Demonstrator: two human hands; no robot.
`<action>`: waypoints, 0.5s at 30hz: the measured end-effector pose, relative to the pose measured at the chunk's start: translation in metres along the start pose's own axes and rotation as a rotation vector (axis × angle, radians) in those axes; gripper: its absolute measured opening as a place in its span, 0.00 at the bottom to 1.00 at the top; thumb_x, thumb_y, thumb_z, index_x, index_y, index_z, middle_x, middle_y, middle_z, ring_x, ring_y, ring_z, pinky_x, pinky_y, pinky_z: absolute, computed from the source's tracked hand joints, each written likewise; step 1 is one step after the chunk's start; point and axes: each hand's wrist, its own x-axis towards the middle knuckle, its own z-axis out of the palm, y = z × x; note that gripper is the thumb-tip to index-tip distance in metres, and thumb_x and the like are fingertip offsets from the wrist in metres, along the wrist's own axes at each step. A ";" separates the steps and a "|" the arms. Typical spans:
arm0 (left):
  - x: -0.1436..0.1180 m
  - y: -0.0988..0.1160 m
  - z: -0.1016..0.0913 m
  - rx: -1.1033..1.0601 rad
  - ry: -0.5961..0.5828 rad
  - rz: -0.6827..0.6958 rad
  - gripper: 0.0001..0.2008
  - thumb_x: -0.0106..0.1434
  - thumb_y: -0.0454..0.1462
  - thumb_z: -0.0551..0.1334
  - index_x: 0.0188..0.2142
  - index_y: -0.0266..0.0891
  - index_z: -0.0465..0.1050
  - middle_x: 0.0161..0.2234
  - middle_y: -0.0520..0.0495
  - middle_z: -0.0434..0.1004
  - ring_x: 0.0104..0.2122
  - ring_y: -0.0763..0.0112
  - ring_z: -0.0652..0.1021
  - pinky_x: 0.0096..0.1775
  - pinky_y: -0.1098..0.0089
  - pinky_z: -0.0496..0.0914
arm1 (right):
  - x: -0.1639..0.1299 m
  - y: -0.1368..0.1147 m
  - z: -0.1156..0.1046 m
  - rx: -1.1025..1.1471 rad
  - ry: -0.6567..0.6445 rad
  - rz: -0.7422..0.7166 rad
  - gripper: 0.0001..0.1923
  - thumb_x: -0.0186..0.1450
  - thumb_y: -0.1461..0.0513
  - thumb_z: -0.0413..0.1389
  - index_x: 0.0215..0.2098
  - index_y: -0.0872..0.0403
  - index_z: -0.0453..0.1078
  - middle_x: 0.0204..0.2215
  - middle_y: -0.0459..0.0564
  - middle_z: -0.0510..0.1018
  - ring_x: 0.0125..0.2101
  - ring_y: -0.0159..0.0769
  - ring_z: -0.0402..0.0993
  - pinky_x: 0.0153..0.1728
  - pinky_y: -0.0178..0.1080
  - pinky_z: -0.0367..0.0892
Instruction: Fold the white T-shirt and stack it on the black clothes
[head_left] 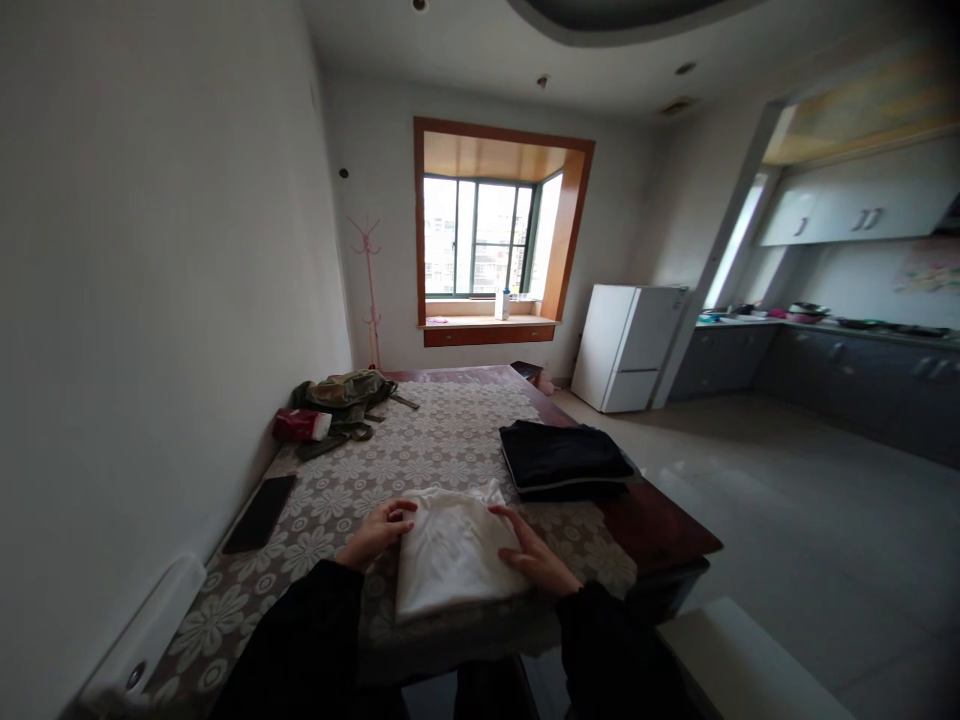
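A folded white cloth [454,560], soft and slightly shiny, lies at the near end of the table in front of me. Its exact kind I cannot make out. My left hand [381,532] has its thumb and fingers closed on the cloth's left upper edge. On the opposite side, my right hand [536,555] grips the right edge, fingers on top and partly bent. Just beyond my right hand sits a stack of folded black clothes [562,455] with a thin grey edge, apart from the white cloth.
A flower-patterned tablecloth [435,425] covers most of the table. Along the wall lie a dark phone-like slab [260,513], a red-and-white tissue pack [301,425] and a camouflage backpack [341,395]. A white stool-like surface [750,655] stands at the near right; a fridge [628,345] stands further back.
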 end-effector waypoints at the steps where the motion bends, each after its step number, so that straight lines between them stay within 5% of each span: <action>1: 0.000 0.000 0.000 0.001 -0.011 0.000 0.22 0.47 0.42 0.71 0.43 0.41 0.77 0.37 0.49 0.78 0.37 0.65 0.78 0.37 0.67 0.72 | 0.001 0.000 -0.003 0.068 -0.037 -0.001 0.39 0.53 0.61 0.58 0.64 0.46 0.63 0.57 0.51 0.73 0.58 0.50 0.67 0.60 0.49 0.58; 8: -0.003 0.019 0.010 -0.008 -0.033 0.051 0.34 0.49 0.41 0.69 0.57 0.41 0.71 0.32 0.51 0.77 0.30 0.69 0.76 0.33 0.69 0.70 | 0.013 -0.019 -0.031 0.396 -0.131 0.038 0.35 0.55 0.59 0.62 0.62 0.44 0.68 0.57 0.49 0.75 0.53 0.49 0.71 0.53 0.47 0.65; 12: 0.012 0.080 0.030 -0.075 -0.030 0.219 0.34 0.53 0.39 0.67 0.61 0.43 0.68 0.37 0.49 0.79 0.34 0.68 0.77 0.33 0.71 0.73 | 0.030 -0.057 -0.097 0.368 -0.071 0.018 0.36 0.55 0.57 0.65 0.63 0.45 0.68 0.59 0.48 0.73 0.54 0.50 0.71 0.52 0.47 0.67; 15: 0.052 0.133 0.059 -0.180 -0.052 0.289 0.38 0.52 0.36 0.67 0.63 0.45 0.64 0.45 0.46 0.78 0.37 0.66 0.78 0.31 0.71 0.74 | 0.058 -0.077 -0.164 0.352 0.018 0.007 0.39 0.54 0.58 0.66 0.63 0.44 0.66 0.61 0.46 0.71 0.52 0.49 0.73 0.48 0.45 0.69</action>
